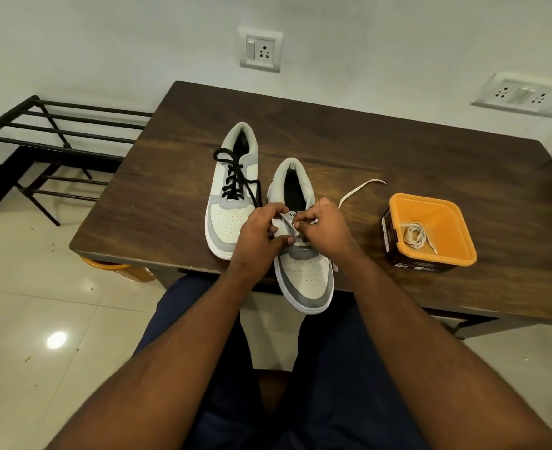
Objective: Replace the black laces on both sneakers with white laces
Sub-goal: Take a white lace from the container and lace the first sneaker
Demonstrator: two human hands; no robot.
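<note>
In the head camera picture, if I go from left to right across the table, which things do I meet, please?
Sneaker with black laces → left hand → right hand, both hands at the nearer sneaker → loose end of a white lace → orange tub holding a coiled white lace.

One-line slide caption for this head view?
Both hands, left hand and right hand, thread a white lace into the near sneaker; far sneaker keeps black laces.

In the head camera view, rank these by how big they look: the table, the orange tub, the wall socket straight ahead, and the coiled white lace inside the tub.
1. table
2. orange tub
3. wall socket, though it's farther away
4. coiled white lace
</note>
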